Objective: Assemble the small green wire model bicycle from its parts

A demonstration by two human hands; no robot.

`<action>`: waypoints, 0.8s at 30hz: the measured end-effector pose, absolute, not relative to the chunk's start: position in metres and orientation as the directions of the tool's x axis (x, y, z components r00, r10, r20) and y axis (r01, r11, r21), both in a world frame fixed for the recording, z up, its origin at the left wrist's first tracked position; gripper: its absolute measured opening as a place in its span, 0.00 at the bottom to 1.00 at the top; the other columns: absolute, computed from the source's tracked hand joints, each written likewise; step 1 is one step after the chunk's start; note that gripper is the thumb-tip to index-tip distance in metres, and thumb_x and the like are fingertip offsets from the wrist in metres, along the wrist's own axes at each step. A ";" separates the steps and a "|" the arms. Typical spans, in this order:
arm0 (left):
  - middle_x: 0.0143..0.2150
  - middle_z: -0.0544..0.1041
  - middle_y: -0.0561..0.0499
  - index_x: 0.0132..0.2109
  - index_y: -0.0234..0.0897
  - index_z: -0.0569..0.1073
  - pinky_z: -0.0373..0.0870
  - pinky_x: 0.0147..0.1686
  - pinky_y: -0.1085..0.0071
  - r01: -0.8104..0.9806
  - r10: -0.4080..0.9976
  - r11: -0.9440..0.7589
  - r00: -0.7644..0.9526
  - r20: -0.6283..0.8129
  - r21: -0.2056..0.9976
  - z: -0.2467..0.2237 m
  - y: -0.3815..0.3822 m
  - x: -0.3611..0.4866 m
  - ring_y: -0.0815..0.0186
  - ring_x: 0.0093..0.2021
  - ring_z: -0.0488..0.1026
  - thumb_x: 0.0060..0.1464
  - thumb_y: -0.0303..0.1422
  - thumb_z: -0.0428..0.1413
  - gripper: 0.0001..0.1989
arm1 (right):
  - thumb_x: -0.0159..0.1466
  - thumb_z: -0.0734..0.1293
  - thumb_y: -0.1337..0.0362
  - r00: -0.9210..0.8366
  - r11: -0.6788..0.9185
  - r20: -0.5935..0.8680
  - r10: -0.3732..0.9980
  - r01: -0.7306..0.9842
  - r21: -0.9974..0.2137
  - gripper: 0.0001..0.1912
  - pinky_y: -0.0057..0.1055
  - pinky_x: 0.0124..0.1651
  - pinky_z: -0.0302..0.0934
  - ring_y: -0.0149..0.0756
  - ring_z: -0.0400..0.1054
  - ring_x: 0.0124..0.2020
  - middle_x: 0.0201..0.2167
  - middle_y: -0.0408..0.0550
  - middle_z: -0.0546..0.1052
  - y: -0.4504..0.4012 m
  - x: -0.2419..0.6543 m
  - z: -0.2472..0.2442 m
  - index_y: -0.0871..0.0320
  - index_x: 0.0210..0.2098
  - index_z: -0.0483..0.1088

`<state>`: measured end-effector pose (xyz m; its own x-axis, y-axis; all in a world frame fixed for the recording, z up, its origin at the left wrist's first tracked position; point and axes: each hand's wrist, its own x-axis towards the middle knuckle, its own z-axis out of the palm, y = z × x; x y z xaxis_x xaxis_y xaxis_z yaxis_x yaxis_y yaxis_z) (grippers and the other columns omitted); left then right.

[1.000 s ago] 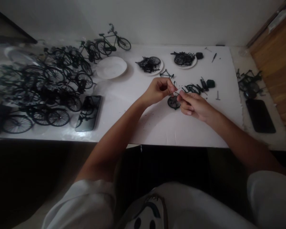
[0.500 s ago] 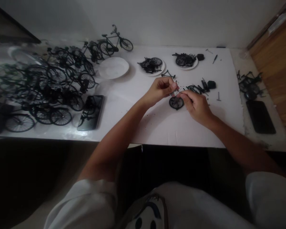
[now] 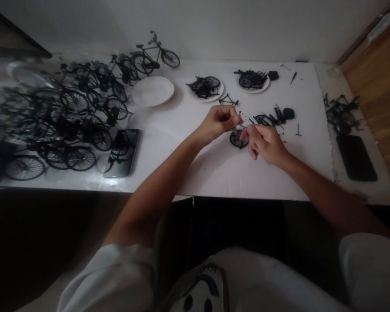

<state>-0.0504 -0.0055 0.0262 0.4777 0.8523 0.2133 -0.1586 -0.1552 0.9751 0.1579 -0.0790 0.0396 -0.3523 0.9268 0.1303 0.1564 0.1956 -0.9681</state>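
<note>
My left hand (image 3: 218, 122) is closed in a pinch on a small thin metal part (image 3: 241, 114), seen only as fine lines at the fingertips. Close by on the right, my right hand (image 3: 263, 142) has thumb and forefinger pressed together; whatever they grip is too small to make out. Below the fingertips a black spoked miniature wheel (image 3: 236, 140) lies on the white board, partly covered by my right fingers. Behind the hands sits a small dark frame piece (image 3: 228, 100). Dark miniature bicycle parts (image 3: 266, 120) lie just beyond my right hand.
Many miniature bicycles (image 3: 74, 102) crowd the left side, near a phone (image 3: 122, 152). At the back stand a white plate (image 3: 152, 92) and two small plates of black parts (image 3: 205, 88). A dark phone (image 3: 356, 157) and more parts (image 3: 341, 113) lie at the right.
My right hand's lower fingers have loosened and dropped away from the palm, and its fingertips have shifted slightly. My left hand keeps its pinch in nearly the same place.
</note>
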 end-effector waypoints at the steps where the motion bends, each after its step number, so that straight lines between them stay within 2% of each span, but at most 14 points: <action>1: 0.35 0.82 0.48 0.33 0.34 0.74 0.72 0.30 0.76 -0.168 0.847 -0.169 0.479 0.231 0.971 0.025 -0.005 -0.051 0.73 0.29 0.76 0.56 0.48 0.74 0.24 | 0.75 0.64 0.32 -0.359 0.165 0.111 0.927 0.123 -0.979 0.33 0.29 0.22 0.57 0.29 0.62 0.14 0.14 0.33 0.62 -0.078 0.157 0.040 0.56 0.37 0.75; 6: 0.32 0.80 0.50 0.33 0.34 0.74 0.75 0.32 0.74 -0.159 0.828 -0.213 0.495 0.265 0.964 0.021 -0.001 -0.052 0.71 0.29 0.77 0.54 0.52 0.75 0.27 | 0.72 0.70 0.33 -0.402 -0.009 -0.008 0.915 0.001 -1.000 0.31 0.28 0.20 0.56 0.28 0.61 0.13 0.13 0.32 0.60 -0.075 0.158 0.043 0.56 0.34 0.72; 11: 0.31 0.79 0.50 0.33 0.34 0.75 0.74 0.31 0.74 -0.169 0.820 -0.247 0.489 0.298 0.954 0.018 0.000 -0.051 0.71 0.29 0.77 0.54 0.53 0.75 0.28 | 0.69 0.75 0.37 -0.487 -0.251 -0.162 0.858 -0.123 -0.960 0.28 0.26 0.17 0.48 0.24 0.50 0.12 0.13 0.29 0.56 -0.070 0.162 0.044 0.57 0.36 0.73; 14: 0.30 0.78 0.51 0.33 0.34 0.74 0.73 0.31 0.73 -0.168 0.818 -0.258 0.486 0.308 0.951 0.017 0.000 -0.051 0.71 0.29 0.77 0.55 0.51 0.75 0.26 | 0.70 0.75 0.38 -0.513 -0.307 -0.203 0.834 -0.127 -0.943 0.27 0.25 0.18 0.46 0.24 0.47 0.13 0.13 0.28 0.54 -0.068 0.164 0.043 0.57 0.37 0.73; 16: 0.30 0.79 0.50 0.33 0.34 0.75 0.74 0.32 0.73 -0.149 0.828 -0.250 0.479 0.291 0.957 0.017 0.000 -0.051 0.71 0.30 0.77 0.57 0.50 0.74 0.25 | 0.70 0.75 0.37 -0.496 -0.270 -0.184 0.848 -0.106 -0.957 0.27 0.26 0.18 0.47 0.25 0.48 0.13 0.13 0.28 0.54 -0.067 0.163 0.041 0.56 0.36 0.72; 19: 0.32 0.80 0.50 0.34 0.34 0.75 0.75 0.33 0.72 -0.123 0.846 -0.211 0.474 0.245 0.970 0.020 -0.002 -0.050 0.71 0.30 0.78 0.59 0.50 0.73 0.25 | 0.70 0.72 0.34 -0.408 -0.115 -0.096 0.908 -0.023 -0.993 0.29 0.28 0.19 0.47 0.27 0.52 0.14 0.15 0.30 0.55 -0.068 0.162 0.038 0.54 0.33 0.70; 22: 0.33 0.81 0.50 0.34 0.34 0.76 0.76 0.33 0.73 -0.103 0.861 -0.157 0.473 0.187 0.982 0.025 -0.006 -0.049 0.71 0.30 0.78 0.59 0.50 0.73 0.24 | 0.71 0.70 0.33 -0.301 0.121 0.076 0.951 0.135 -0.983 0.29 0.30 0.23 0.47 0.28 0.52 0.18 0.18 0.33 0.59 -0.069 0.163 0.038 0.53 0.34 0.68; 24: 0.34 0.82 0.50 0.34 0.34 0.75 0.75 0.32 0.74 -0.086 0.872 -0.121 0.467 0.148 0.989 0.029 -0.008 -0.048 0.72 0.30 0.78 0.59 0.49 0.73 0.24 | 0.72 0.70 0.34 -0.272 0.284 0.211 0.939 0.265 -0.921 0.28 0.31 0.26 0.49 0.29 0.55 0.22 0.22 0.36 0.64 -0.071 0.164 0.041 0.53 0.35 0.69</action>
